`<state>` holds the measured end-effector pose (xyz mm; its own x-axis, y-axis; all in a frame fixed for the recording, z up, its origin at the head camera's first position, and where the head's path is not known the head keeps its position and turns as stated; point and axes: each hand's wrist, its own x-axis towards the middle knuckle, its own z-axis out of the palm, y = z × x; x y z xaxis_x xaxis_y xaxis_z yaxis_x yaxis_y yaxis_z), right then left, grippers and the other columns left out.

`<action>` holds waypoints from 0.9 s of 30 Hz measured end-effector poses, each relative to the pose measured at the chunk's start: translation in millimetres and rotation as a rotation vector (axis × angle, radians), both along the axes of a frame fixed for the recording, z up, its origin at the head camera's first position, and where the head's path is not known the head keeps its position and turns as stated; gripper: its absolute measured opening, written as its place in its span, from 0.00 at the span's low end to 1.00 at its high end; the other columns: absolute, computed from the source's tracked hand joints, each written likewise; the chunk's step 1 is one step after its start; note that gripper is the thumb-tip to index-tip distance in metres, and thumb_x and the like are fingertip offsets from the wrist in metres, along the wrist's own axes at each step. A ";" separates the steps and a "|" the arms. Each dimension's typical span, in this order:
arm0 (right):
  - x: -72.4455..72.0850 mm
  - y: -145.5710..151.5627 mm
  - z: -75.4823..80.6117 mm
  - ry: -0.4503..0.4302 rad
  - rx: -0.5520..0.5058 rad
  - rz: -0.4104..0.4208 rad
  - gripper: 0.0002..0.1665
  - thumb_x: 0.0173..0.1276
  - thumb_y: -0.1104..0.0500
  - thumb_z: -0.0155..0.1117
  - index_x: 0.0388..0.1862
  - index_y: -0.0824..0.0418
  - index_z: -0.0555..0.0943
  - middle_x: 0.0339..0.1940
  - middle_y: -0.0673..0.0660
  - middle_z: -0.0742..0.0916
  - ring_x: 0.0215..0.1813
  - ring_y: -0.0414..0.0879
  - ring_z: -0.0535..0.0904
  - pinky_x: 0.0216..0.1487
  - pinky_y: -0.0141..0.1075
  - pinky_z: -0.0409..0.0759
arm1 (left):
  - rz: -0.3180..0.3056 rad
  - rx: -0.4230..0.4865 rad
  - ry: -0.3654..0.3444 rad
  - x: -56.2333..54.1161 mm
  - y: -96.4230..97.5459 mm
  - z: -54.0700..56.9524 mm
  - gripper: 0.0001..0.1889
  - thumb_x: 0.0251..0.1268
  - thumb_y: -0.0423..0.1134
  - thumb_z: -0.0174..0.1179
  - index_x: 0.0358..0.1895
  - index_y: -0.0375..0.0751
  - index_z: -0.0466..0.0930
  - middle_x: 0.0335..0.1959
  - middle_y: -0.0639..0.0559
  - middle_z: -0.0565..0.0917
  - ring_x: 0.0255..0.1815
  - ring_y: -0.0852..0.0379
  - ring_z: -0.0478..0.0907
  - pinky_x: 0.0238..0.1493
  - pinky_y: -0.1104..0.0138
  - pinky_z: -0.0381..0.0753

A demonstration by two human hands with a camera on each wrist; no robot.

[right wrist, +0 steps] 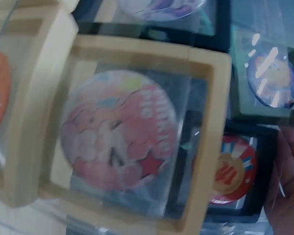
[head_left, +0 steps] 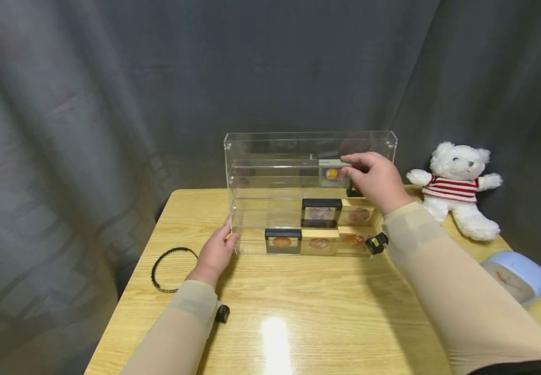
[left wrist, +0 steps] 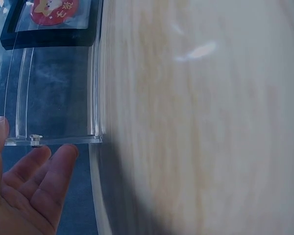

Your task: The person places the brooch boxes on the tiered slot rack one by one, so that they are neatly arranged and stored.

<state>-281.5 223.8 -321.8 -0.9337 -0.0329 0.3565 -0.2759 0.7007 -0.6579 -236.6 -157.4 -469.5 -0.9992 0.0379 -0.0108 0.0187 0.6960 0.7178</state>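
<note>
A clear acrylic display rack stands on the table with stepped shelves. My right hand pinches the top of a grey-green framed badge on the upper shelf, thumb in front. Below that hand, a black framed badge with a red face is partly covered. My left hand holds the rack's lower left end. In the left wrist view, its fingertips meet the outer edge and the thumb overlaps the panel. Black and wooden framed badges fill the lower shelves, including a black one and a wooden one.
A white teddy bear in a striped top sits at the back right of the wooden table. Nearer, a light-blue rounded container lies by the right forearm. A dark toothed hoop lies left of the left hand.
</note>
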 end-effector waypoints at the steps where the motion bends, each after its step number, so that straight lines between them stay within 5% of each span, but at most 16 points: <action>1: 0.1 0.2 -0.7 -0.005 0.010 0.007 0.19 0.72 0.50 0.64 0.59 0.50 0.84 0.52 0.54 0.80 0.43 0.48 0.76 0.39 0.42 0.77 | 0.003 0.001 -0.002 0.4 -0.5 0.0 0.32 0.77 0.60 0.45 0.79 0.73 0.43 0.73 0.45 0.66 0.69 0.40 0.66 0.68 0.43 0.63; 8: 1.1 2.9 1.0 0.007 0.097 0.036 0.18 0.73 0.54 0.64 0.59 0.54 0.84 0.56 0.55 0.82 0.54 0.53 0.76 0.51 0.48 0.74 | 0.003 -0.003 0.015 1.7 -2.0 0.2 0.32 0.77 0.60 0.44 0.79 0.72 0.44 0.72 0.44 0.66 0.69 0.39 0.66 0.68 0.42 0.62; 19: 1.4 8.5 8.3 -0.001 0.272 0.112 0.20 0.73 0.67 0.55 0.60 0.58 0.84 0.54 0.60 0.84 0.59 0.57 0.74 0.60 0.54 0.72 | -0.001 -0.014 0.006 1.4 -0.8 1.0 0.32 0.77 0.60 0.45 0.79 0.73 0.43 0.72 0.43 0.67 0.69 0.38 0.66 0.68 0.42 0.62; 27: 3.4 9.7 3.8 0.070 0.351 0.125 0.21 0.70 0.69 0.52 0.58 0.64 0.84 0.55 0.63 0.84 0.64 0.59 0.72 0.70 0.51 0.62 | 0.000 -0.019 -0.009 0.4 1.0 0.6 0.32 0.78 0.59 0.45 0.78 0.74 0.43 0.71 0.43 0.67 0.67 0.38 0.68 0.66 0.41 0.64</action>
